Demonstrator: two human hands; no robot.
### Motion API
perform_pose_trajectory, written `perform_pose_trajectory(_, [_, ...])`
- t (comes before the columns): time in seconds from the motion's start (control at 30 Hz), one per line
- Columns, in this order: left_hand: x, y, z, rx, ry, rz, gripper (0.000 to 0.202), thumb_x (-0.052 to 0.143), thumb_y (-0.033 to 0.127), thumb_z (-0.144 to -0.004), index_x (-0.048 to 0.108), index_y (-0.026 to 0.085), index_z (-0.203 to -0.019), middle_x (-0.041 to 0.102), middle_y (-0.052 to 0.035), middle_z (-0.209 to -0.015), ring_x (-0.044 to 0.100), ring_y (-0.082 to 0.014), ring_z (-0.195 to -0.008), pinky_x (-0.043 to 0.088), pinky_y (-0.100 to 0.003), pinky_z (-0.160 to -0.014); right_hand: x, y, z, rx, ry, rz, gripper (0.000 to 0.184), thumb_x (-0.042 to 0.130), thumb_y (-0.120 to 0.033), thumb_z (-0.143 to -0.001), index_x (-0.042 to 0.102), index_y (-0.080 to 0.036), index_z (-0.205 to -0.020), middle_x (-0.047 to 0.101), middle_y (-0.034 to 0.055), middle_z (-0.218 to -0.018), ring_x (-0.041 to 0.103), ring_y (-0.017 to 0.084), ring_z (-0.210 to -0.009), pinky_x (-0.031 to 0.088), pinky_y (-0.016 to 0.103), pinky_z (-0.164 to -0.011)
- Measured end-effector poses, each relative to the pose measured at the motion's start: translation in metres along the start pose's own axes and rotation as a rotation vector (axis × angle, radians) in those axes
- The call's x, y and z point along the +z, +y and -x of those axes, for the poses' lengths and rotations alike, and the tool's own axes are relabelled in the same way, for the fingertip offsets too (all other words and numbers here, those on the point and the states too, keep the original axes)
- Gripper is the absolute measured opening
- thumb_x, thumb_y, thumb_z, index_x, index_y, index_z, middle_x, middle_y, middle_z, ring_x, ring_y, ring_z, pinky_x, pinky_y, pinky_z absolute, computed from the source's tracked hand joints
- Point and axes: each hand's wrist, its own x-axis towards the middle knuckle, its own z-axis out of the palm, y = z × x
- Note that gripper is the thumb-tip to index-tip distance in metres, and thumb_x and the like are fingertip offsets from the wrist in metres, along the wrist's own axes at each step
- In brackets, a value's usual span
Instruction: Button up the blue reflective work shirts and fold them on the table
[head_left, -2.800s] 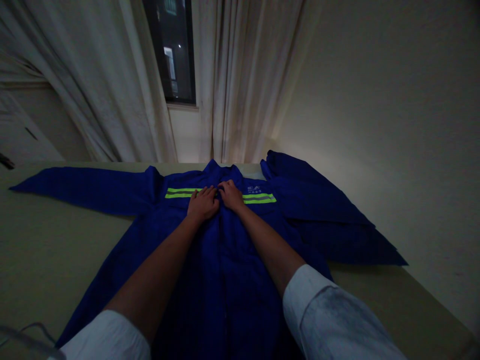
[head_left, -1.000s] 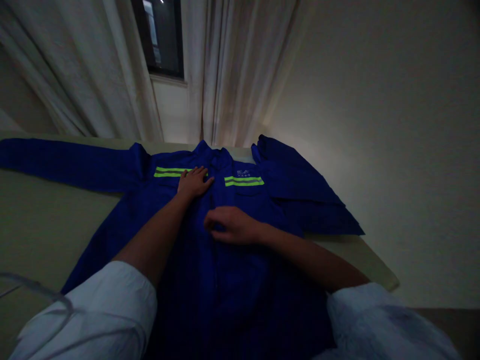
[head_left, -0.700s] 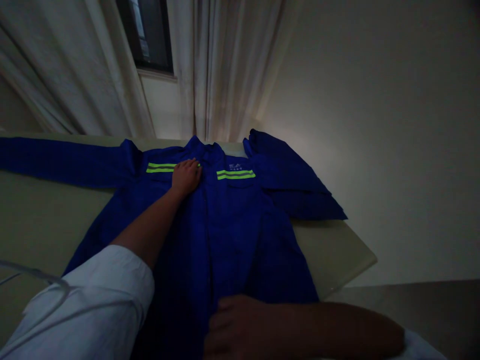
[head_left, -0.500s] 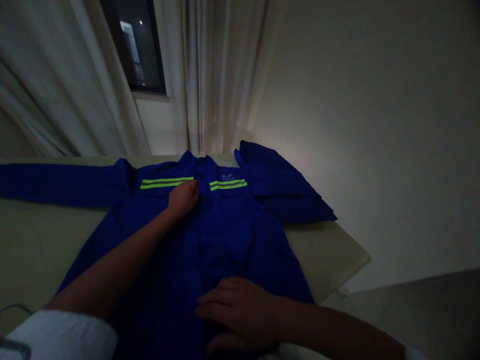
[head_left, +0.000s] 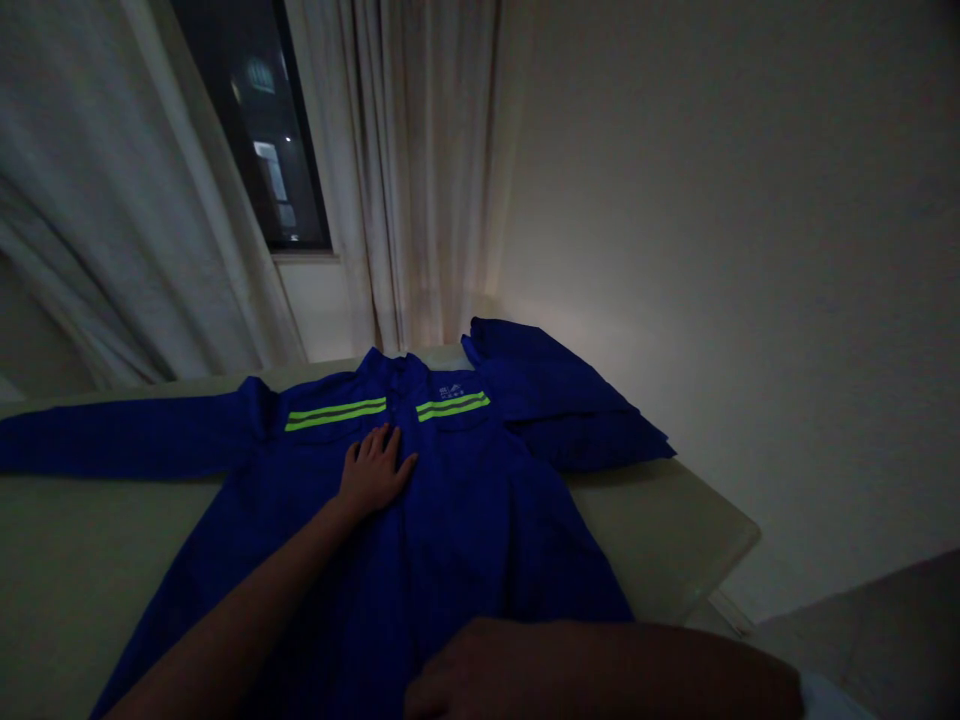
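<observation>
A blue work jacket with neon yellow reflective stripes lies face up on a pale table. Its left sleeve stretches out flat to the left; the right sleeve lies folded at the far right. My left hand rests flat on the jacket's chest just below the stripes, fingers spread. My right hand presses on the jacket's lower front near the bottom edge of view; its fingers are dark and mostly hidden.
White curtains hang behind the table on both sides of a dark window. A plain wall stands on the right. The table's right corner ends near the floor.
My right hand slid from the collar down the jacket's front to its lower part. My left hand moved a little down from the stripes. The camera tilted upward.
</observation>
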Motion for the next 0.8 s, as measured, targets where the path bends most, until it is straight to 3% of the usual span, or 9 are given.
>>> perform_pose_trajectory(0.07, [0.007,-0.001,0.003,0.01,0.026,0.04,0.065,0.033,0.053,-0.105,0.044,0.017,-0.159,0.041,-0.0164,-0.166,0.034,-0.0328,-0.155,0.026,-0.056,-0.125,-0.017,0.031,0.002,0.179,0.119,-0.029,0.027,0.056,-0.042,-0.103,0.071,-0.03,-0.121,0.078,0.0031,-0.118,0.074,0.017,-0.105,0.058,0.026,-0.081])
perform_pose_trajectory(0.17, [0.012,-0.003,0.005,0.007,0.044,0.068,0.06,0.035,0.05,-0.105,0.049,0.022,-0.156,0.043,-0.0128,-0.165,0.037,-0.0306,-0.155,0.026,-0.054,-0.126,-0.033,0.118,-0.005,0.412,0.344,-0.06,0.042,0.066,-0.048,-0.1,0.067,-0.019,-0.129,0.073,0.0123,-0.126,0.069,0.023,-0.117,0.053,0.035,-0.101])
perform_pose_trajectory(0.3, [0.008,-0.003,0.004,0.009,0.084,0.116,0.054,0.041,0.049,-0.103,0.056,0.026,-0.15,0.048,-0.0107,-0.162,0.043,-0.0297,-0.151,0.029,-0.054,-0.126,-0.035,0.256,-0.03,0.818,0.507,-0.105,0.043,0.066,-0.032,-0.101,0.061,-0.012,-0.139,0.062,0.0197,-0.145,0.057,0.025,-0.138,0.043,0.04,-0.117])
perform_pose_trajectory(0.37, [0.006,-0.003,0.004,0.008,0.097,0.153,0.052,0.043,0.048,-0.103,0.059,0.026,-0.147,0.051,-0.0097,-0.16,0.046,-0.03,-0.149,0.028,-0.056,-0.127,-0.034,0.309,-0.043,1.032,0.548,-0.129,0.05,0.067,-0.028,-0.1,0.057,-0.012,-0.145,0.053,0.0203,-0.156,0.048,0.025,-0.148,0.036,0.039,-0.122])
perform_pose_trajectory(0.43, [0.005,-0.003,0.004,0.0,0.106,0.188,0.051,0.043,0.049,-0.103,0.06,0.027,-0.146,0.054,-0.009,-0.158,0.048,-0.0298,-0.147,0.027,-0.057,-0.128,-0.033,0.345,-0.054,1.167,0.594,-0.159,0.054,0.064,-0.025,-0.1,0.052,-0.011,-0.15,0.046,0.0221,-0.161,0.042,0.026,-0.152,0.032,0.041,-0.125])
perform_pose_trajectory(0.5, [0.005,-0.003,0.004,-0.009,0.113,0.214,0.052,0.041,0.051,-0.104,0.06,0.027,-0.146,0.055,-0.0088,-0.157,0.048,-0.0292,-0.147,0.026,-0.057,-0.129,-0.034,0.37,-0.063,1.232,0.63,-0.191,0.056,0.061,-0.025,-0.099,0.05,-0.008,-0.152,0.045,0.0264,-0.161,0.043,0.032,-0.151,0.031,0.049,-0.124])
perform_pose_trajectory(0.6, [0.007,-0.003,0.004,-0.009,0.118,0.243,0.054,0.039,0.054,-0.105,0.059,0.027,-0.147,0.055,-0.0092,-0.157,0.047,-0.0289,-0.147,0.025,-0.057,-0.129,-0.041,0.394,-0.074,1.274,0.694,-0.338,0.06,0.071,-0.022,-0.088,0.058,-0.008,-0.144,0.062,0.0268,-0.144,0.058,0.038,-0.137,0.04,0.056,-0.116])
perform_pose_trajectory(0.7, [0.009,-0.004,0.003,-0.014,0.137,0.282,0.056,0.039,0.055,-0.104,0.056,0.025,-0.149,0.055,-0.0108,-0.156,0.048,-0.0297,-0.147,0.026,-0.057,-0.129,-0.057,0.403,-0.08,1.216,0.724,-0.48,0.047,0.069,-0.015,-0.081,0.07,-0.008,-0.127,0.077,0.0172,-0.116,0.073,0.031,-0.111,0.055,0.043,-0.098])
perform_pose_trajectory(0.8, [0.012,-0.01,0.0,-0.099,0.229,0.403,0.06,0.042,0.054,-0.103,0.051,0.018,-0.151,0.057,-0.0144,-0.154,0.05,-0.0298,-0.145,0.033,-0.051,-0.127,-0.079,0.386,-0.067,1.093,0.724,-0.524,0.039,0.059,-0.011,-0.081,0.074,-0.01,-0.117,0.079,0.0075,-0.102,0.075,0.022,-0.094,0.058,0.031,-0.086])
